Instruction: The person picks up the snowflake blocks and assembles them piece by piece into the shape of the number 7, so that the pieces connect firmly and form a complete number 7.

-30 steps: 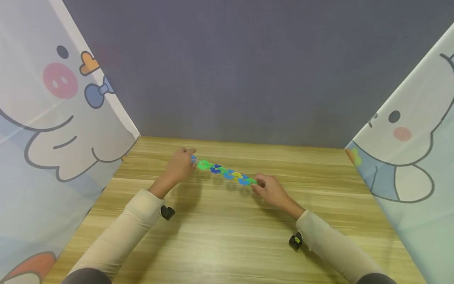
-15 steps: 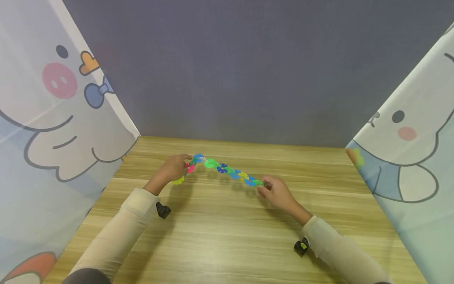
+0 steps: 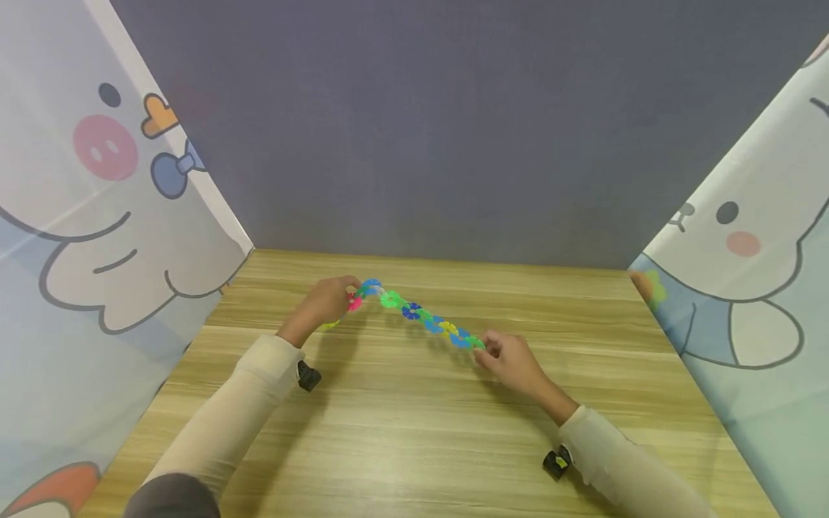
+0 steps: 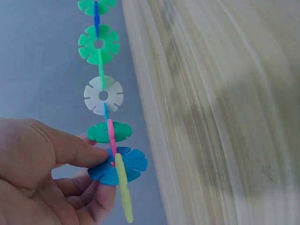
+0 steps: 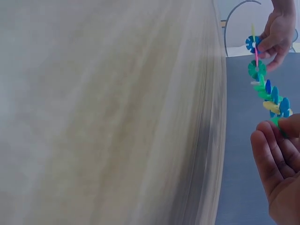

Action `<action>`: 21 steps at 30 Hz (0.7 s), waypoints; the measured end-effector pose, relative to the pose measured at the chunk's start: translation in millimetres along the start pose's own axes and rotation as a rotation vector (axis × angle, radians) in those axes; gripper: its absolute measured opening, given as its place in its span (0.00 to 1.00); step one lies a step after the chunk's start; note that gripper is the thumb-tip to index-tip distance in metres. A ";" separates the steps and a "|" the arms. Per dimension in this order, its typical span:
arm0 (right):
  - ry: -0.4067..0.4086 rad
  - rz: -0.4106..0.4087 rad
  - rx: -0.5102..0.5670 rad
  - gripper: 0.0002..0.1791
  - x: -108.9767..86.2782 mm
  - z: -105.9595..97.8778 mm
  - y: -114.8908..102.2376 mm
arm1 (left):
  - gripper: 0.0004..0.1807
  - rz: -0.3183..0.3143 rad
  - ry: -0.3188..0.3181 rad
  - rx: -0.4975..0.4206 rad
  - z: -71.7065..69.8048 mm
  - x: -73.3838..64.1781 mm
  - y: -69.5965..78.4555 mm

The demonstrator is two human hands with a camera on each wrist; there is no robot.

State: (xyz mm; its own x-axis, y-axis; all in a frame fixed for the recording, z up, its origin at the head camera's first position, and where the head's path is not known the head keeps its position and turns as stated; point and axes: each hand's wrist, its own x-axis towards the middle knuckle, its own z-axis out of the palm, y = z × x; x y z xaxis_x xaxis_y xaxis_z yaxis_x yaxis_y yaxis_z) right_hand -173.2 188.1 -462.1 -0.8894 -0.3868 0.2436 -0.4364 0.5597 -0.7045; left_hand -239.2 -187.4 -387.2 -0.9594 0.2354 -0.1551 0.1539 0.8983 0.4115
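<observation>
A chain of interlocking plastic snowflake discs (image 3: 411,311) spans between both hands over the wooden table. My left hand (image 3: 327,301) pinches a blue disc (image 4: 136,165) near the chain's left end. Beyond it, a yellow disc (image 4: 124,192) forms that end, edge-on in the left wrist view. Pink (image 4: 111,131), green (image 4: 123,132) and white (image 4: 92,93) discs follow along the chain. Thumb and fingers of my right hand (image 3: 514,361) pinch the green disc (image 3: 478,344) at the right end. The chain bends near the left hand and slopes straight to the right one.
The wood-grain table (image 3: 401,432) ends at a grey back panel (image 3: 440,144). Cartoon-printed cloths stand at the left (image 3: 39,280) and right (image 3: 771,403). A black wrist camera (image 3: 308,375) sits on the left sleeve, another (image 3: 556,462) on the right sleeve.
The right hand has moved right and nearer the body with the chain's end. The left hand has shifted along the chain, and the pink and yellow discs behind it now show.
</observation>
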 end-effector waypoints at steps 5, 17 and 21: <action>-0.007 -0.007 -0.011 0.04 -10.3 0.8 -2.8 | 0.28 0.046 0.008 0.043 3.6 12.9 5.2; -0.141 -0.147 0.042 0.23 -28.1 3.4 -6.0 | 0.25 0.148 0.036 0.052 21.5 48.9 15.3; -0.194 -0.145 0.042 0.26 -31.7 4.5 -9.4 | 0.26 0.179 0.056 0.039 30.2 62.0 22.1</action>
State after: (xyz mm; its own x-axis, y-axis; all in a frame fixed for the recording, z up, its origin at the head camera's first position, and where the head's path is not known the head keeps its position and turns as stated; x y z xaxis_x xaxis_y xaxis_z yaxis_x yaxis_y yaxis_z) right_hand -140.4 191.8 -466.2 -0.7734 -0.5966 0.2142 -0.5476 0.4587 -0.6998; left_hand -288.2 -141.7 -414.8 -0.9274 0.3728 -0.0321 0.3312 0.8578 0.3930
